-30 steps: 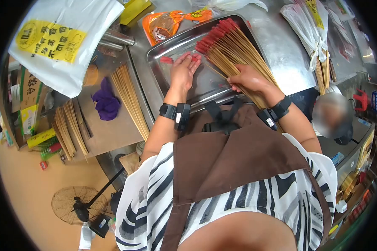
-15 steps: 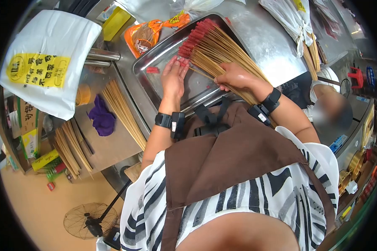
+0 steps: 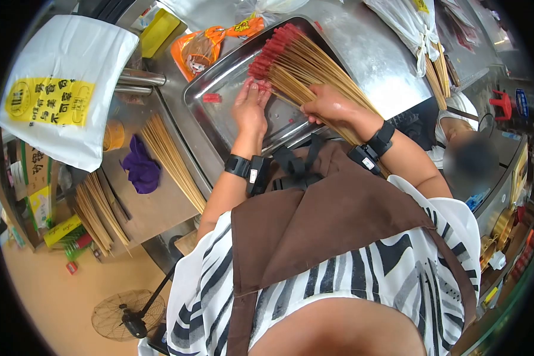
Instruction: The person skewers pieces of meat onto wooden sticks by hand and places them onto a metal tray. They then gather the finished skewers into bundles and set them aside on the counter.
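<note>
- A fan of skewers (image 3: pixel 302 62) with red meat on their tips is lying across a steel tray (image 3: pixel 219 80), the bare stick ends reaching over the tray's near edge.
- The sticks are being pressed down by the right hand (image 3: pixel 326 107), its fingers curled over the bundle (whether any single stick is being pinched cannot be told).
- The red tips are being touched by the fingertips of the left hand (image 3: pixel 250 107), which is being held flat and open on the tray floor.
- A loose red piece (image 3: pixel 212 98) is lying on the tray, left of that hand.
- The tray is being carried by a steel worktop (image 3: pixel 374 53).
- Bare bamboo sticks (image 3: pixel 169 157) and a purple cloth (image 3: pixel 141 166) are lying on a lower surface to the left.
</note>
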`<control>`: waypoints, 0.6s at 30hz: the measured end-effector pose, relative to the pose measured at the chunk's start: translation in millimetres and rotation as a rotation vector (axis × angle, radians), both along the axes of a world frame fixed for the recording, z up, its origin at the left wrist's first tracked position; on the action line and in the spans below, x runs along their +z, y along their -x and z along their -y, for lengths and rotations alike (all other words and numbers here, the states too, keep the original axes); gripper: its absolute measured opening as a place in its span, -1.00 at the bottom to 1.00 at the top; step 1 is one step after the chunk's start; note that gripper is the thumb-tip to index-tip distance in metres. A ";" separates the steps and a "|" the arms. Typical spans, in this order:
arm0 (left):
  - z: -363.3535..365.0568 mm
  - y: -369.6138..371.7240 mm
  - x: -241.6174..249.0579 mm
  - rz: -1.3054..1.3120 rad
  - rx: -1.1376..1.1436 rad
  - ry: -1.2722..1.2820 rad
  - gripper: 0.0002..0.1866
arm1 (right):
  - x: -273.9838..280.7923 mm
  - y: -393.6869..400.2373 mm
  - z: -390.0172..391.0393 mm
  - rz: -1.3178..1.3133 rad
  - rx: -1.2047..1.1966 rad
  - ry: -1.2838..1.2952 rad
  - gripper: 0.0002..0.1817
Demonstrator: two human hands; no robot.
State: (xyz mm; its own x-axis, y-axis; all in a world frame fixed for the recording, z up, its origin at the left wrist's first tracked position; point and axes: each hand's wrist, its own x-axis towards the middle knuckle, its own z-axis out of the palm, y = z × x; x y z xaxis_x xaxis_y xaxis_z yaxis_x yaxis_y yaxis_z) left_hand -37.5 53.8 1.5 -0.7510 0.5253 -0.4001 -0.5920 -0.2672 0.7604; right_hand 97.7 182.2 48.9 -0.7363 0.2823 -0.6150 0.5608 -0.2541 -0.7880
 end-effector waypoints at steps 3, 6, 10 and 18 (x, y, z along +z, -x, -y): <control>-0.5 -1.8 0.5 -0.009 -0.025 -0.002 -0.70 | -2.6 1.0 0.9 0.005 -0.017 -0.004 -0.61; 0.8 -3.4 3.1 -0.031 -0.057 0.007 -0.71 | 0.2 1.5 0.9 0.010 -0.017 0.001 -0.62; 3.2 -1.5 2.7 -0.065 -0.132 0.022 -0.72 | 2.3 2.5 1.0 0.011 0.000 0.001 -0.66; 0.1 -7.3 -5.2 -0.049 -0.123 0.065 -0.72 | -6.2 2.8 1.1 0.026 -0.007 -0.007 -0.66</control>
